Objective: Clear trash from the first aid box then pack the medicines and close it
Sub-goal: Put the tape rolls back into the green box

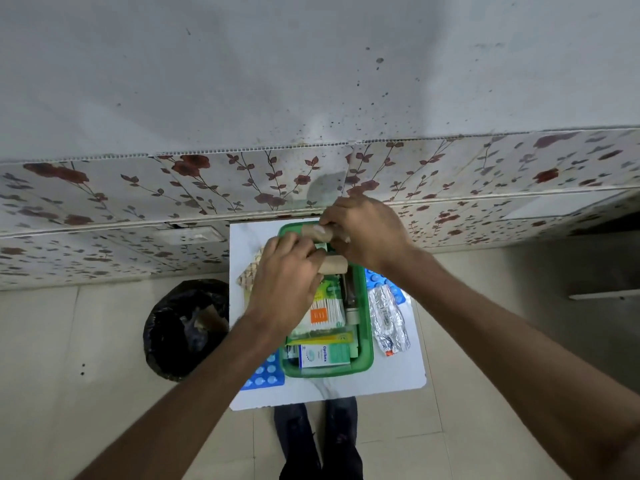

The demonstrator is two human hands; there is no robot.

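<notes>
Two cardboard tubes are being cleared as trash: left hand (287, 271) clamps one (334, 265), right hand (363, 233) another (317, 233), above the green first aid box (365, 341) on the table (398, 375); next, probably, the black-lined bin (173, 327) at left.

Box (366, 341) crammed (little room inside); blister packs (389, 320) flank right; bin (183, 327) open left.

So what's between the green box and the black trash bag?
In the head view, a bare strip of white table beside the green box, with the left hand and forearm crossing it, then the black trash bag.
</notes>
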